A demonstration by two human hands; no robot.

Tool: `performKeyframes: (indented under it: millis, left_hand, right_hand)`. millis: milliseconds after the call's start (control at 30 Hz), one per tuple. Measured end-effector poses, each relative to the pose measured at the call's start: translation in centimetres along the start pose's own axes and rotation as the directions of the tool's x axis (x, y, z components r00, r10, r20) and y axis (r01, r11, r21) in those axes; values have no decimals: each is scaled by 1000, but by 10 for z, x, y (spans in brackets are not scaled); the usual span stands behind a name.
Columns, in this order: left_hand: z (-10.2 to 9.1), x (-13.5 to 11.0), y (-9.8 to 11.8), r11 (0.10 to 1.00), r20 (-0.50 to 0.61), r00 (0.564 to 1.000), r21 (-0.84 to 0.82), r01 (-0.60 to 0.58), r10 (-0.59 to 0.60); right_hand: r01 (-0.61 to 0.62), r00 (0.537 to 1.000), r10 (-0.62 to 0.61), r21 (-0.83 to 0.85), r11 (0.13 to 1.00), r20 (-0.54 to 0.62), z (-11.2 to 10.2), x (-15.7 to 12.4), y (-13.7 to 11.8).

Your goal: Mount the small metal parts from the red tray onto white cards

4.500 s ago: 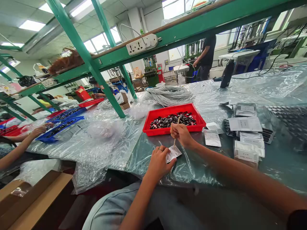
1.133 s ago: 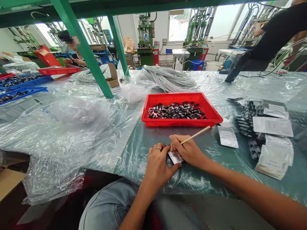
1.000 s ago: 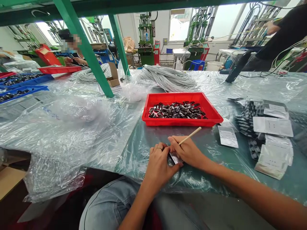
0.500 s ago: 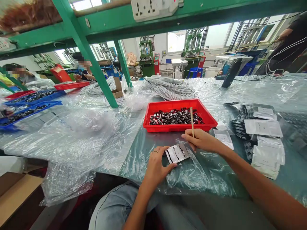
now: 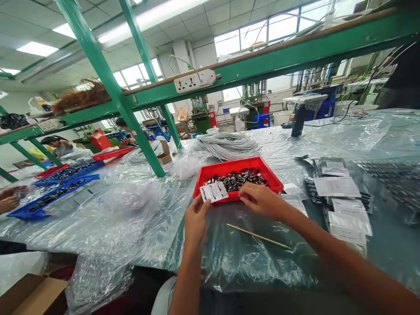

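Note:
My left hand (image 5: 196, 218) pinches a small flat silver-white packet (image 5: 214, 192) marked with black wavy streaks. It is tilted up in front of the near wall of a red tray (image 5: 275, 176). Many small glossy black pieces (image 5: 244, 177) lie heaped in that tray. Over the tray's near right rim is my right hand (image 5: 259, 199), its fingers loosely bent and a little apart, with nothing visible in them. A thin wooden stick (image 5: 257, 235) lies on the plastic-covered table (image 5: 226, 258) below both hands.
Silver packets (image 5: 337, 187) are piled at the right. Behind the tray sits a coil of grey cable (image 5: 226, 146). A green post (image 5: 141, 135) rises at the left, near crumpled plastic film (image 5: 131, 199) and blue trays (image 5: 72, 194). Another person's hand (image 5: 9, 203) shows at the far left.
The stick has left my right hand and now lies on the table. My left hand has lifted the packet up to the red tray's edge. The head view has tilted upward.

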State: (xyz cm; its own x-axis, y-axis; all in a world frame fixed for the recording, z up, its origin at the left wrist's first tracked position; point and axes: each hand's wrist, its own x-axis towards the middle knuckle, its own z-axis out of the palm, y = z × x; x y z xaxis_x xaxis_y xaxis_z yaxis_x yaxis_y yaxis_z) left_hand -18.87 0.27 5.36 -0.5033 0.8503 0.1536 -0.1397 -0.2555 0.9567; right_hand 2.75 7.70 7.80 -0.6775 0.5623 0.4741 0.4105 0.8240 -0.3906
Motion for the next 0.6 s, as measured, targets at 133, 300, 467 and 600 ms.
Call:
performKeyframes:
  millis: [133, 300, 467, 600]
  left_hand:
    - [39, 39, -4, 997, 73, 996, -60, -42, 46]
    - [60, 79, -19, 963, 72, 996, -259, 67, -50]
    - [60, 108, -31, 939, 216, 975, -323, 115, -45]
    - [63, 126, -36, 964, 303, 947, -202, 171, -104]
  right_hand:
    - [75, 981, -75, -3, 997, -178, 12, 47, -9]
    - [-59, 976, 94, 180, 982, -195, 31, 85, 11]
    - [-88, 939, 223, 445, 891, -260, 40, 95, 38]
    - [-179, 898, 353, 515, 838, -263, 44, 96, 57]
